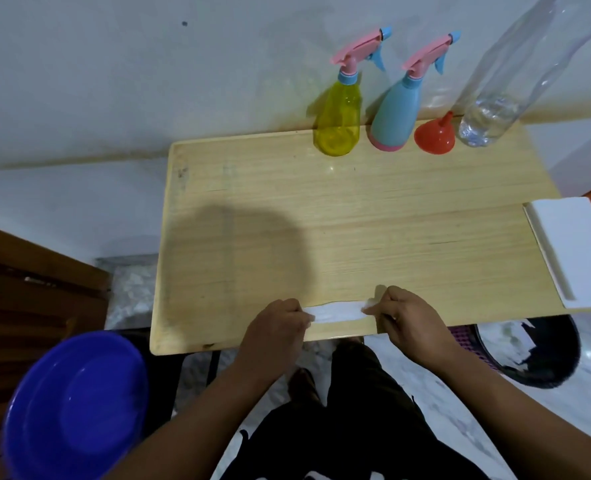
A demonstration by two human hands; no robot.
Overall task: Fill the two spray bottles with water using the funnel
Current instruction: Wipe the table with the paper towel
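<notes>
Both hands at the near edge of the tabletop [356, 209]. Left hand [276, 327] and right hand [405, 317] each pinch one end of a white strip, paper or tissue [337, 312], stretched flat between them on the wood. Fingers closed on the strip; nothing else held.

Task things all stand in a row at the far edge, against the wall, well apart from the hands. Yellow spray bottle [339, 123], then blue spray bottle [392, 116] just beside it; both upright, pink trigger heads screwed on. Red funnel [435, 135] next, mouth down, spout up. Clear water bottle [495, 109] at the far right, water only in its lower part.

Judgement: filling not begun; heads must come off first.

Risks from here:
- Bottles stand close together; reaching for one could knock its neighbour or the funnel over.
- Water bottle is tall and light with little in it; a careless grab may tip it.
- Funnel spout seated loosely in a narrow neck could wobble, spilling water on the tabletop.
- Pouring fast may back up the funnel and overflow.
- Blue bottle is opaque, so its level is hard to read; overfilling likely.

Blue basin [76, 410] lower left, off the tabletop.
</notes>
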